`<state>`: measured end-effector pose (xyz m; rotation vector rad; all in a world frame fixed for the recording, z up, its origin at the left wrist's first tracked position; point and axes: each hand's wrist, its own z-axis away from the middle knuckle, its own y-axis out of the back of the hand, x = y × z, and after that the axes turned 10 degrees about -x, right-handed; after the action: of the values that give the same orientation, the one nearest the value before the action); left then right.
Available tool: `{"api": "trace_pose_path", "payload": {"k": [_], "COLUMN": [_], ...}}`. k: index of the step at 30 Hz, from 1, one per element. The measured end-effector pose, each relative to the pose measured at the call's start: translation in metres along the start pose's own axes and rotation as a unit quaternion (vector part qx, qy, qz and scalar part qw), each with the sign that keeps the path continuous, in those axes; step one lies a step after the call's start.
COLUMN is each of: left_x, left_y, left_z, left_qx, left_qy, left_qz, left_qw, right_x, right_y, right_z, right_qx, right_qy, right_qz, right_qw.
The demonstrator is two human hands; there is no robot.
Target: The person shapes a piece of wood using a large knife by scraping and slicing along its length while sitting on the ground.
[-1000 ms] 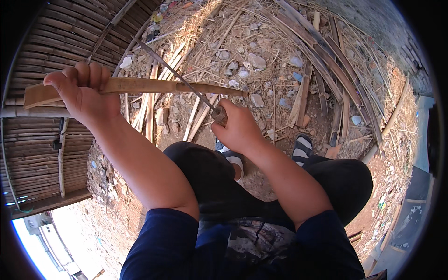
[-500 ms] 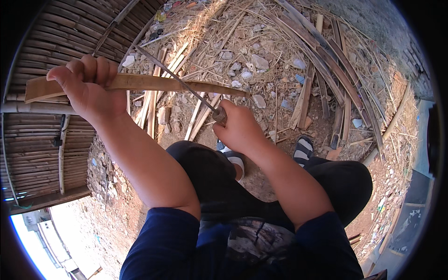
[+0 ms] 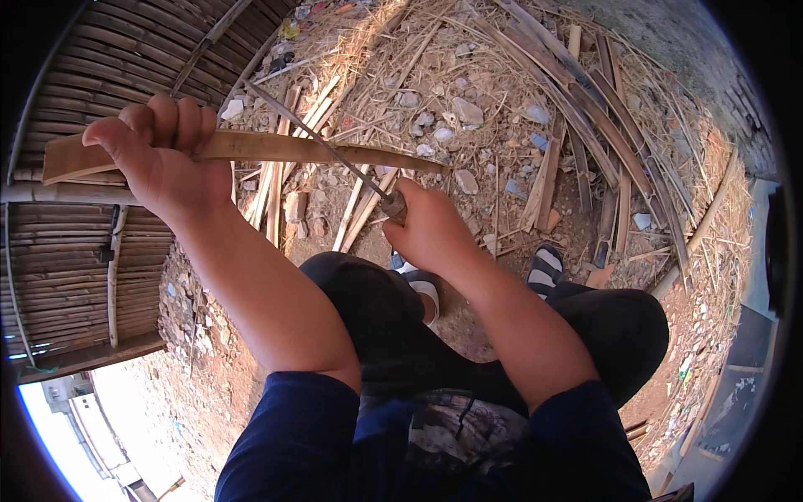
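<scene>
While the left grip (image 3: 176, 167) clasped a curved tan bamboo strip (image 3: 268, 148), the right grip (image 3: 432, 226) held a thin grey metal blade (image 3: 293, 118) that, snagging, risked cuts.

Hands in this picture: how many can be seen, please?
2: the left hand grips the bamboo strip, at the picture's left; the right hand, near the middle, grips the thin blade's handle. No other hand shows.

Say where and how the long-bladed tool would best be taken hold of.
Probably by its short, thick handle, from the near right, where the right hand wraps it. The long, thin blade points away to the upper left and crosses the wooden strip held by the left hand, so that side looks worse.
</scene>
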<state>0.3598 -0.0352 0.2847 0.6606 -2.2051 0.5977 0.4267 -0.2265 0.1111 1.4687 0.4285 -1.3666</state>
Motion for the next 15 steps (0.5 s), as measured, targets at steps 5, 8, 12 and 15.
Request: {"api": "trace_pose_path", "payload": {"k": [5, 8, 12, 15], "left_x": [0.001, 0.001, -0.001, -0.002], "left_y": [-0.001, 0.000, 0.001, -0.001], "left_z": [0.002, 0.000, 0.002, 0.002], "left_qx": [0.026, 0.025, -0.005, -0.002], "left_qy": [-0.006, -0.003, -0.001, -0.005], "left_qz": [-0.034, -0.025, -0.013, -0.017], "left_qw": [0.999, 0.999, 1.000, 1.000], "right_x": [0.060, 0.044, 0.015, 0.016], "right_y": [-0.018, 0.008, 0.011, 0.006], "right_z": [-0.008, -0.007, -0.003, -0.006], "right_qx": [0.015, -0.024, 0.054, -0.028], "right_qy": [-0.078, -0.090, 0.011, -0.050], "right_qz": [0.039, 0.022, -0.040, -0.023], "right_qw": [0.996, 0.995, 0.998, 0.998]}}
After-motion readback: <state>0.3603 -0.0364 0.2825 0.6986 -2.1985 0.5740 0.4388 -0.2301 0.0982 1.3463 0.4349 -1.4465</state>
